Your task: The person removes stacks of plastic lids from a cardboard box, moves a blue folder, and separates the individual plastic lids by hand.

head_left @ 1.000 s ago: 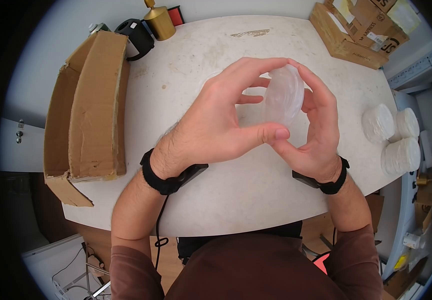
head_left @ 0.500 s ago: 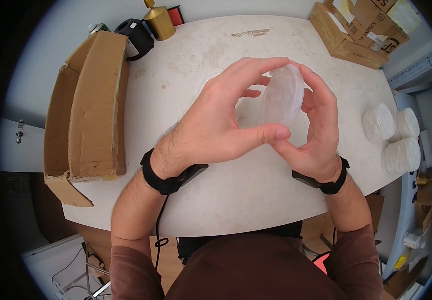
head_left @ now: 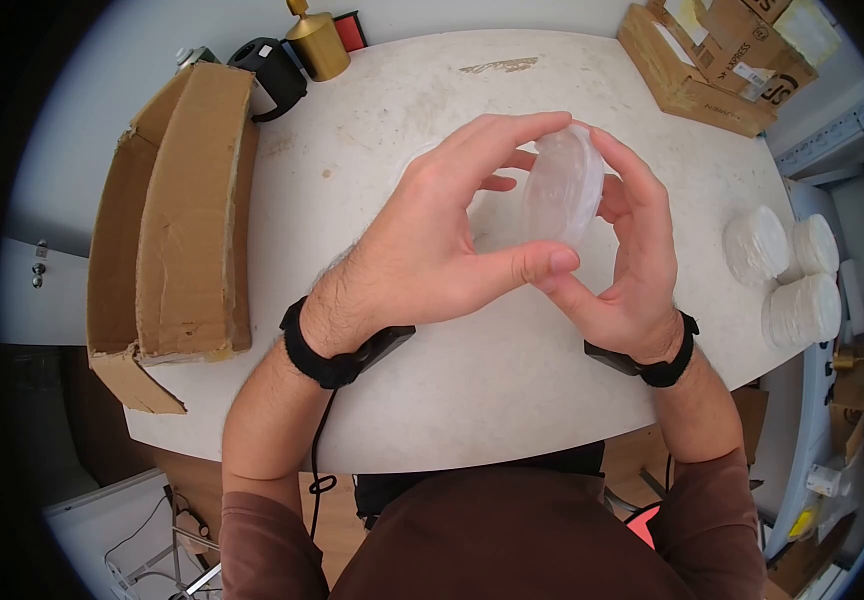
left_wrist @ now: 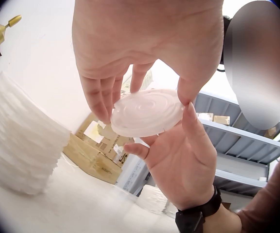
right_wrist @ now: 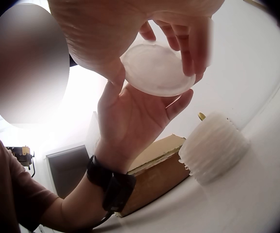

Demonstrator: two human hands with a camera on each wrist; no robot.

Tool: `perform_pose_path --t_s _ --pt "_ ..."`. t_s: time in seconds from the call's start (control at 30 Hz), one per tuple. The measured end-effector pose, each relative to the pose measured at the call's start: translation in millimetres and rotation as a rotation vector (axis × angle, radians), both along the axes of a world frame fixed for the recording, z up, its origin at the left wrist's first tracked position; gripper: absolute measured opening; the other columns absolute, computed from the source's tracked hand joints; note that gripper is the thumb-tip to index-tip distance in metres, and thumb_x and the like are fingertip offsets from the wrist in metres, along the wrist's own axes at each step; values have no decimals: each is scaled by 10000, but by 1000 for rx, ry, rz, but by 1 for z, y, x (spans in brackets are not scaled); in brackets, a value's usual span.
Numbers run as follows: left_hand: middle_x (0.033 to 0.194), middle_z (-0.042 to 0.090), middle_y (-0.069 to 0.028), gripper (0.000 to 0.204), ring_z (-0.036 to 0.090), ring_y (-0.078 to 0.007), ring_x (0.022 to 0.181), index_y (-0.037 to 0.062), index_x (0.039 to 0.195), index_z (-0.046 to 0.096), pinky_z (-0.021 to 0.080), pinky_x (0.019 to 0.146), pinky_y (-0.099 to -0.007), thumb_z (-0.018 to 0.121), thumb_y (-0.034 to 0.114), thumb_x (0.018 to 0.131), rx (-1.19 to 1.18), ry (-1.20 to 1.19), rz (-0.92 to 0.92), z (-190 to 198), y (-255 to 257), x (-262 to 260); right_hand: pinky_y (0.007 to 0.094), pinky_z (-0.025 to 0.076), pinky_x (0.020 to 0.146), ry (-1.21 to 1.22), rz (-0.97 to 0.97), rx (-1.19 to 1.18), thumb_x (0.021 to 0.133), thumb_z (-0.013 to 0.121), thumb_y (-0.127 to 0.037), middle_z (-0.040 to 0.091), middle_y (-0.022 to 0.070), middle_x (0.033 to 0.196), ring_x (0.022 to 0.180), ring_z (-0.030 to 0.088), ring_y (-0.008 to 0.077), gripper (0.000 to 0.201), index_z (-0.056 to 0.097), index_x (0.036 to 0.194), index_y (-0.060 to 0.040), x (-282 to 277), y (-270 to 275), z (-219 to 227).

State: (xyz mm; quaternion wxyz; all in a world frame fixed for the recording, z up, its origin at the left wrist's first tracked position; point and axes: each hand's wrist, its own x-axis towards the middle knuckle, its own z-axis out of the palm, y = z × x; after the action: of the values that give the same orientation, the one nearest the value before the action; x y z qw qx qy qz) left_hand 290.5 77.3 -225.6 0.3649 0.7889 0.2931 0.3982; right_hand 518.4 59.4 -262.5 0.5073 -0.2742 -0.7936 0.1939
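Note:
Between both hands a round, translucent plastic lid [head_left: 560, 190] is held up on edge over the table. My left hand [head_left: 442, 225] pinches its rim from the left, thumb at the bottom and index finger at the top. From the other side my right hand [head_left: 637, 265] grips the same rim, its thumb and index tips meeting those of the left. Concentric rings show on the lid [left_wrist: 147, 111] in the left wrist view. A tall stack of similar pale discs [right_wrist: 215, 148] stands on the table close by; in the head view the left hand mostly hides it.
An opened cardboard box [head_left: 187, 220] sits at the table's left. Several white wrapped round stacks [head_left: 802, 312] stand by the right edge. Cardboard boxes [head_left: 717, 70] occupy the far right corner; a brass-coloured canister [head_left: 319, 48] and a black cylinder [head_left: 270, 78] stand far left.
Both hands have shifted very slightly left and up with the lid, which has turned a little. The grip on its rim stays the same.

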Motion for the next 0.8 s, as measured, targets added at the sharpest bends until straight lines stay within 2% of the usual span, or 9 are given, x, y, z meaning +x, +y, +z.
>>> perform_pose_path --t_s 0.37,0.63,0.8 --pt "1534 618 -128 933 659 -295 1330 62 1603 515 544 1105 -460 938 409 847 3 16 12 -1 1 0 380 609 869 -6 -13 -4 828 921 -148 506 198 1580 1123 700 279 954 408 1623 -29 -1 -1 1" --pt "1522 626 -138 880 665 -293 1318 50 1601 511 540 1105 -458 914 301 860 21 69 49 -8 2 1 378 607 873 -57 -32 -71 827 901 -91 517 182 1574 1125 689 280 927 420 1619 -51 -2 -2 2" --pt "1544 613 -138 883 658 -296 1330 50 1603 506 543 1106 -460 918 306 864 7 54 36 -5 2 0 380 606 877 -50 -33 -74 828 896 -83 515 182 1576 1111 697 281 924 419 1618 -42 -3 -2 4"
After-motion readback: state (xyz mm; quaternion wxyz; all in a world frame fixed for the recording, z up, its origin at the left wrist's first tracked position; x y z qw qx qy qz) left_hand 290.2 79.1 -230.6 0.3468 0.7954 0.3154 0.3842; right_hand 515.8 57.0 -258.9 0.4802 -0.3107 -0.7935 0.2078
